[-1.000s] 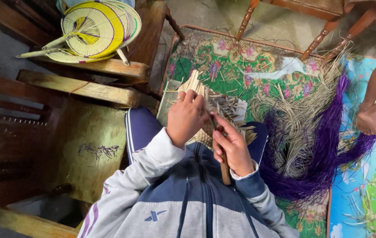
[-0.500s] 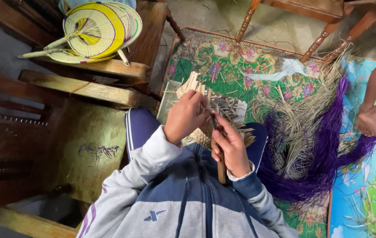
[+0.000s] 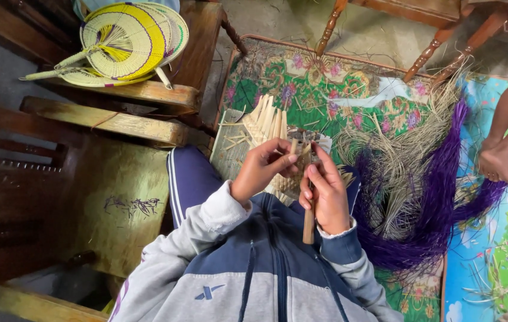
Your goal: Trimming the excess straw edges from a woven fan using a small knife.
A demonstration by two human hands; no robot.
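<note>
A half-woven fan of pale straw strips (image 3: 269, 128) rests on my lap, its loose ends fanning upward. My left hand (image 3: 261, 168) pinches strips at the weave's near edge. My right hand (image 3: 325, 192) grips the fan's wooden handle (image 3: 308, 222), which points down toward my chest, while its fingers press on the weave. Both hands meet over the woven part, hiding much of it. I wear a grey and blue jacket and blue trousers.
Finished yellow woven fans (image 3: 124, 42) lie stacked on a wooden bench (image 3: 146, 95) at upper left. A flowered green mat (image 3: 325, 83) covers the floor, with a heap of natural and purple straw (image 3: 427, 191) to my right. Another person's bare legs and foot (image 3: 501, 164) stand at far right, chair legs (image 3: 430, 50) above.
My hands have shifted slightly over the weave, the left fingers working the strips; the fan and handle stay in the same place.
</note>
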